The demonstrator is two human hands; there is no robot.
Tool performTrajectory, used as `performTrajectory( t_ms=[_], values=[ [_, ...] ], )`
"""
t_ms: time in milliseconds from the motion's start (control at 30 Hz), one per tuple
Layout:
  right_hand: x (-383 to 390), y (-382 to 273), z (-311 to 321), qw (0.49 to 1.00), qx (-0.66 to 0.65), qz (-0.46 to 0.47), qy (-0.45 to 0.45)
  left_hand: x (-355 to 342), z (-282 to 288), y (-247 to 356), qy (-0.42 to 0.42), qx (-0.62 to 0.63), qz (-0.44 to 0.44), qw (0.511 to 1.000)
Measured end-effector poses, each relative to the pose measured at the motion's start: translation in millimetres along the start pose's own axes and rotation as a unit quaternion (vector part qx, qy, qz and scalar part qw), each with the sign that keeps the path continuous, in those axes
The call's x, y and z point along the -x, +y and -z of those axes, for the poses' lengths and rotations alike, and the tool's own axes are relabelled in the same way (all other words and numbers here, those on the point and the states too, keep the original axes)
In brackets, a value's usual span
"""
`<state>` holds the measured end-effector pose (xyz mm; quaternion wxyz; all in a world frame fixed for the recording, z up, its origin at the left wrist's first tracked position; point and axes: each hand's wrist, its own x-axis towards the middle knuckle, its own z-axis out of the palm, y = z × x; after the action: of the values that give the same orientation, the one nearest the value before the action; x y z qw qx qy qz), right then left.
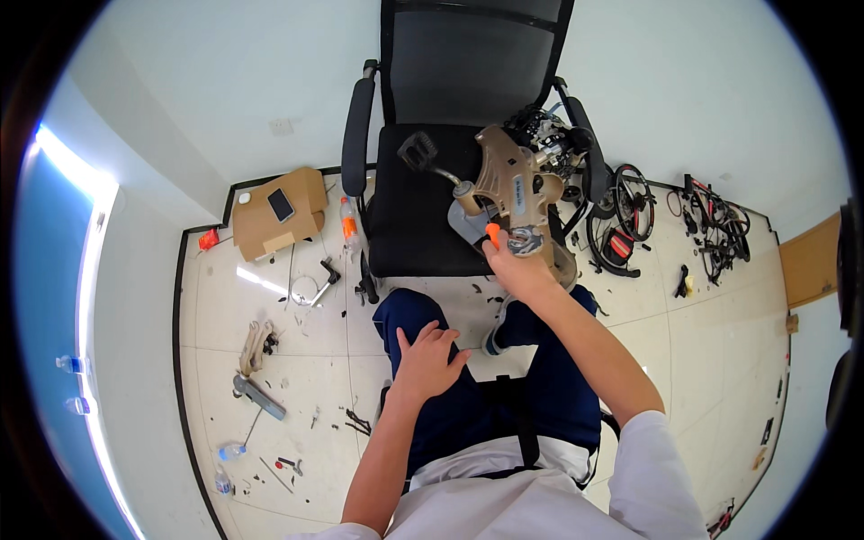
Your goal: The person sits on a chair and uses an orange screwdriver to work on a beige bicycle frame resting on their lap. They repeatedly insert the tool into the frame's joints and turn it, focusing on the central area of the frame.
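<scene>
On the seat of a black office chair [414, 243] lies a bronze-coloured plastic bicycle-part assembly [498, 166] with a black pedal [418, 151] on a metal crank at its left side, beside a pile of black and silver parts [549, 135]. My right hand [517, 268] is closed on an orange-handled tool [493, 236] at the lower part of the assembly, whose far end I cannot make out. My left hand [425, 360] rests on my left knee with its fingers apart, holding nothing.
On the floor at left are cardboard [263, 237] with a phone [281, 204], bottles [350, 225], metal parts [256, 396] and scattered small pieces. Bicycle wheels [633, 202] and frame parts [715, 229] lie at right along the wall [747, 108].
</scene>
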<state>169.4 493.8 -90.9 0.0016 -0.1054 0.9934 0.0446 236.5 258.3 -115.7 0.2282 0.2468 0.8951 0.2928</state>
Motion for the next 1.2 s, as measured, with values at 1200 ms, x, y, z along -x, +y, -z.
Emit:
performTrajectory(
  t_ms=[1200],
  values=[
    [13,5,-31,0.832,-0.52,-0.175,0.081,-102,-17,48,0.346,0.298,-0.062,0.887]
  ],
)
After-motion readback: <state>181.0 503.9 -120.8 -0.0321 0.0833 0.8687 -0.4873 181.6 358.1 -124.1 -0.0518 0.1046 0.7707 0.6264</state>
